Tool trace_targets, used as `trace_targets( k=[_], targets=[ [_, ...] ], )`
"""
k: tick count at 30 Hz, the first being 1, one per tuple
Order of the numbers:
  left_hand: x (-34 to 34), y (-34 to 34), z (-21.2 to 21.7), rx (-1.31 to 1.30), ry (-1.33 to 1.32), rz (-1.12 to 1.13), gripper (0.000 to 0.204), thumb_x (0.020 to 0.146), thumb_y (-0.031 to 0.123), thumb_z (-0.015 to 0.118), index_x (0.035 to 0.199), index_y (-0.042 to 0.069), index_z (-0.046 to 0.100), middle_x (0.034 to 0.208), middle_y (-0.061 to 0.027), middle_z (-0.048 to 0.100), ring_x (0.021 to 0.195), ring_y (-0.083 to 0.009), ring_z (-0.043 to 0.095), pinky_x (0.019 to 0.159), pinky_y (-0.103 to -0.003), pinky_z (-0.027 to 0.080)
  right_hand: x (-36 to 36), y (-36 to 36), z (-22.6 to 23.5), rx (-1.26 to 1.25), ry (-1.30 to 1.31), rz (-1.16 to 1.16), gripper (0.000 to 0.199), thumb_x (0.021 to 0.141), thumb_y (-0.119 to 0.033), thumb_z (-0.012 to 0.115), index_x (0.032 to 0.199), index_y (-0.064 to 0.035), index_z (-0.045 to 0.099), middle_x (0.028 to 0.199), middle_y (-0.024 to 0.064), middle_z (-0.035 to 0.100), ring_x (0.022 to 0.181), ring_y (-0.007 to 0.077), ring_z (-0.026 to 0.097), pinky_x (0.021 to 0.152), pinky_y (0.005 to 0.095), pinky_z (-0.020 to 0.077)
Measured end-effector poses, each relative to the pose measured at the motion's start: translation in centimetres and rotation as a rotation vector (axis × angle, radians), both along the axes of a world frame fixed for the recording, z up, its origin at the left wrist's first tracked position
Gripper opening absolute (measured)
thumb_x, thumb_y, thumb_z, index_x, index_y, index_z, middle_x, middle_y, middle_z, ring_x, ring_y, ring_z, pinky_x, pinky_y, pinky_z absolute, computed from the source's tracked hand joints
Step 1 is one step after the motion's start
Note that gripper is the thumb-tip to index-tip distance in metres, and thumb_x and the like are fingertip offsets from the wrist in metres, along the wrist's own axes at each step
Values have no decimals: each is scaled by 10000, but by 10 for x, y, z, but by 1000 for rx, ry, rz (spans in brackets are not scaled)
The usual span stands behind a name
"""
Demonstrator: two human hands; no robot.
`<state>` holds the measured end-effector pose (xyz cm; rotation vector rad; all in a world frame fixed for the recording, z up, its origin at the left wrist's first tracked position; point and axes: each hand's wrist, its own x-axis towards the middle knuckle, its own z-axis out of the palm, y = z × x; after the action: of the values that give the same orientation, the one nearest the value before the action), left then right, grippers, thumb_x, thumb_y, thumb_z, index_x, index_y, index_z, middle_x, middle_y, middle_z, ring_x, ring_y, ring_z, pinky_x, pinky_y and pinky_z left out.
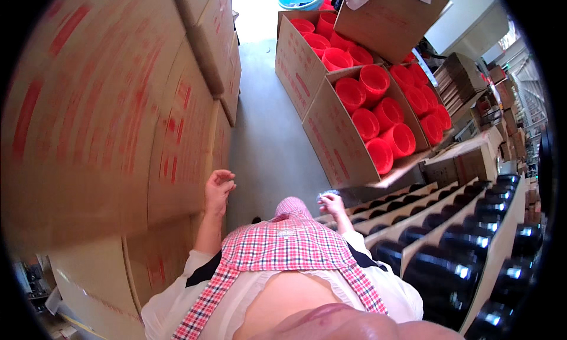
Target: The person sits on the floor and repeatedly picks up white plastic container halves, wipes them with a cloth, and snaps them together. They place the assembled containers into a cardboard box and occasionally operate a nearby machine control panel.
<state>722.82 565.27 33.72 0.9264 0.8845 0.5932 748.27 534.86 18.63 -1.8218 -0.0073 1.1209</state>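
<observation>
Small silvery cap (pixel 326 193) pinched in right hand (pixel 332 205) beside dark bottles (pixel 449 245); left hand (pixel 218 189) empty, loosely curled. Judged: capping; next, seat it squarely.

Right hand (pixel 332 205) holds a small silvery-grey item (pixel 326 193) at its fingertips; too small & blurry to tell its kind. Item sits raised, just above the near end of the rows of black bottles (pixel 466 239), w/ glossy dark caps, standing upright in a carton between cardboard dividers. Left hand (pixel 218 189) is empty, fingers loosely curled, close beside the stacked brown cartons w/ red print (pixel 171 145), touching or not: can't tell.
</observation>
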Motion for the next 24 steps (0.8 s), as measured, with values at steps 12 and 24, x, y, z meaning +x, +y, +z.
trace_targets(
  k=[12,24],
  targets=[
    [349,326,46,170,146,70,194,785,-55,580,929,74,569,901,-5,602,703,-78,563,575,-179,432,427,386,19,281,-221,97,122,878,-93,531,816,-33,617,694,34,615,509,88,524,457,234,426],
    [630,590,51,343,91,-97,113,860,20,567,973,23,574,937,-31,598,838,-102,578,753,-235,479,662,762,85,438,-206,206,142,881,-129,555,902,-16,638,783,25,643,599,89,573,539,219,467]
  ],
)
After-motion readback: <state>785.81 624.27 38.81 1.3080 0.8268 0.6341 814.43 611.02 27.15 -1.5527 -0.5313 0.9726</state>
